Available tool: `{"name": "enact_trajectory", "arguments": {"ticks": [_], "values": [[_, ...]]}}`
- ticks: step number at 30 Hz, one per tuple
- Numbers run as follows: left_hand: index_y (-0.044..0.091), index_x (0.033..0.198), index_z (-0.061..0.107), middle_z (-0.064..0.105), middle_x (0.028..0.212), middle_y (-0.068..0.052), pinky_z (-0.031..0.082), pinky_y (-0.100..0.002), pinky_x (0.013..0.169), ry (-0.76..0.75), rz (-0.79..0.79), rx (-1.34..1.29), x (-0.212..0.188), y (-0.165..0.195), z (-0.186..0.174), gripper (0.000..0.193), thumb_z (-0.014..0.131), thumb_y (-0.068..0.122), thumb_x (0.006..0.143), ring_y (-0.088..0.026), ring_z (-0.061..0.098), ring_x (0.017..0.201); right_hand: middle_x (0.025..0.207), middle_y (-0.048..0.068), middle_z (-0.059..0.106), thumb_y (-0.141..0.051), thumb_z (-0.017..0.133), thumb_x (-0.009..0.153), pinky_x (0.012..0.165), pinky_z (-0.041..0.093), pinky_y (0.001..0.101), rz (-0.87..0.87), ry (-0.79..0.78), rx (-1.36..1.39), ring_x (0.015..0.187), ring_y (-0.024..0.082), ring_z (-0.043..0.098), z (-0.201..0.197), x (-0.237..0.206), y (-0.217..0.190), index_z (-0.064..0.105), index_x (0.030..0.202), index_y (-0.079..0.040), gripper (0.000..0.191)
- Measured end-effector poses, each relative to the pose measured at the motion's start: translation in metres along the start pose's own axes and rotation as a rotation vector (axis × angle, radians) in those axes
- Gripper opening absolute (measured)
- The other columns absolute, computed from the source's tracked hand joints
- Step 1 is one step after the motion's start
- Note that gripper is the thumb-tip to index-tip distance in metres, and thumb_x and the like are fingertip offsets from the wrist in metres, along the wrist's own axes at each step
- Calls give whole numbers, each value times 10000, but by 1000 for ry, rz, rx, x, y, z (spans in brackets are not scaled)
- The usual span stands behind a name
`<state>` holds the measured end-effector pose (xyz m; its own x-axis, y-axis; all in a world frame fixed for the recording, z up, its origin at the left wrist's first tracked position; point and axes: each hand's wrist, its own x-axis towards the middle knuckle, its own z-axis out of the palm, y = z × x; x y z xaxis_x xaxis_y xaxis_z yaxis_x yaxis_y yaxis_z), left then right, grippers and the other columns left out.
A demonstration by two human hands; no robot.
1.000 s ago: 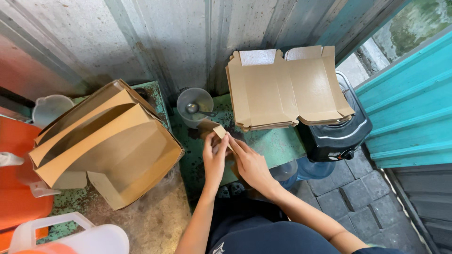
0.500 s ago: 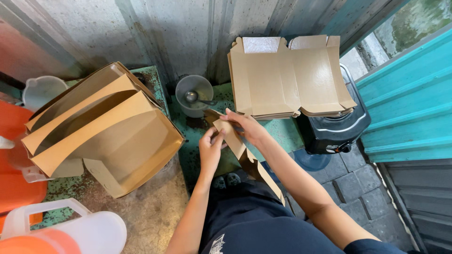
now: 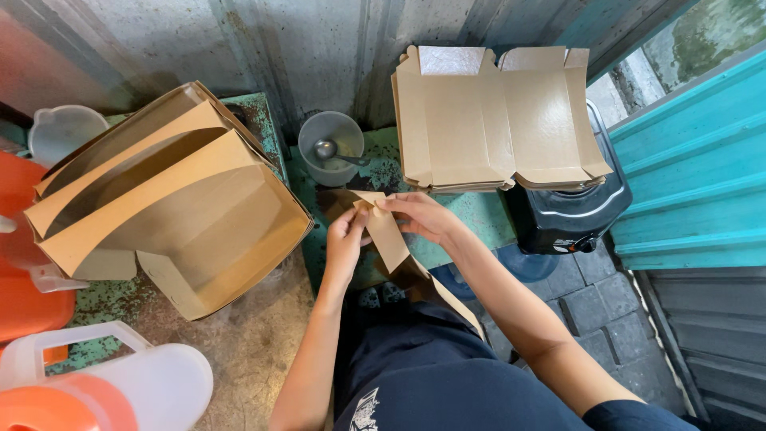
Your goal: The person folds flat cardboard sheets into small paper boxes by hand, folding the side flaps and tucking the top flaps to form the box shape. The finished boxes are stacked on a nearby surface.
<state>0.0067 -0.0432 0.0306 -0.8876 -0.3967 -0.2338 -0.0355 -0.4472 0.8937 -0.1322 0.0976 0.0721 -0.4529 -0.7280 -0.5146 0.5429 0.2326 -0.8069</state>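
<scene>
A flat brown cardboard blank (image 3: 396, 243) lies tilted between my hands, running down toward my lap. My left hand (image 3: 347, 239) pinches its left edge near the top flap. The fingers of my right hand (image 3: 419, 214) are closed on the folded top corner. A stack of the same flat blanks (image 3: 495, 120) rests just beyond my right hand, on top of a black appliance (image 3: 570, 219). To the left stand several folded-up brown boxes (image 3: 167, 211), nested one inside another, with their open sides facing me.
A grey plastic cup with a metal spoon (image 3: 331, 149) sits on the green worn table (image 3: 479, 215) behind the blank. White jugs (image 3: 120, 379) and an orange container (image 3: 24, 295) stand at the left. Corrugated metal wall behind, teal wall at right, paved floor below.
A small folded piece between both hands became a long blank drawn down toward my lap. My hands stayed at its top, now folding the upper flap.
</scene>
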Motion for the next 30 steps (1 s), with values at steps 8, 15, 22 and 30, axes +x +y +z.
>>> {"name": "enact_trajectory", "arguments": {"ticks": [8,15,22,30], "values": [[-3,1167,711,728,1006,-29,610,-319,812,128,3,35,6,-15,-7,355,652,309,1008,-116,697,906,987,-17,719,-312,721,952,872,582,263,-144,154,-259,946,57,683,4,-5,9,725,1043,-53,275],[-23,1145,731,715,979,-29,602,-304,804,102,40,-27,3,-25,3,371,666,322,1022,-95,683,893,815,31,746,-175,832,864,686,541,264,-411,295,-670,748,87,649,15,-25,-2,761,946,10,215],[24,1154,720,739,1012,17,562,-273,834,74,15,-140,3,-25,11,338,733,287,943,-68,683,923,856,32,736,-172,807,888,707,547,254,-508,344,-589,774,85,662,16,-21,-1,704,979,17,233],[-1,1145,759,723,983,2,499,-238,778,112,-24,-89,3,-30,9,339,771,290,973,-69,635,876,885,50,766,-154,807,876,749,571,250,-551,417,-547,816,99,705,13,-20,-1,728,996,26,229]]}}
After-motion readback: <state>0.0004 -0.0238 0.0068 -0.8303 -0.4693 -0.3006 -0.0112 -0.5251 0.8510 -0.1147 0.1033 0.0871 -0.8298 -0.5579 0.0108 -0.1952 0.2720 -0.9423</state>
